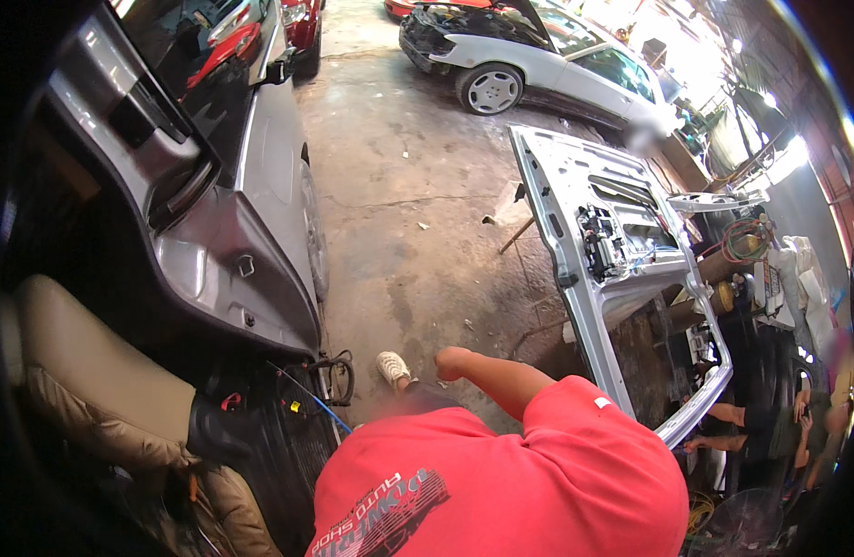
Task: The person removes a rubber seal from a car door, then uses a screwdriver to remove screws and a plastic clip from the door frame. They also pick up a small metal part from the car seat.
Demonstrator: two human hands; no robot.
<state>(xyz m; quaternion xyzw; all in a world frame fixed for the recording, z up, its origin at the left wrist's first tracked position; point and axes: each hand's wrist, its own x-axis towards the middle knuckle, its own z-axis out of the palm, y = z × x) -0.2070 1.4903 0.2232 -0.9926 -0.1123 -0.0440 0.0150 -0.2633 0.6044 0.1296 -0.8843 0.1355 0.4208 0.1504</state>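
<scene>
My right arm reaches forward from a red short sleeve over the concrete floor (399, 260). At its end my right hand (452, 363) looks rounded, but its fingers do not show clearly. No held thing can be made out there. Below and left of this hand are my blurred dark shorts and one pale shoe (393, 369). My red shirt fills the bottom middle, and my left hand is not visible. On the left, a silver-grey car (251, 241) stands with its doorway open, showing a tan seat (107, 353) and a dark cabin floor.
To the right stands a detached silver car door (575, 278) with its inner mechanism exposed. A white car (538, 84) with its hood raised is at the back. A thin blue line (325, 408) crosses the sill. Other people's arms (721, 443) show at the far right, near clutter and coiled hoses (747, 239).
</scene>
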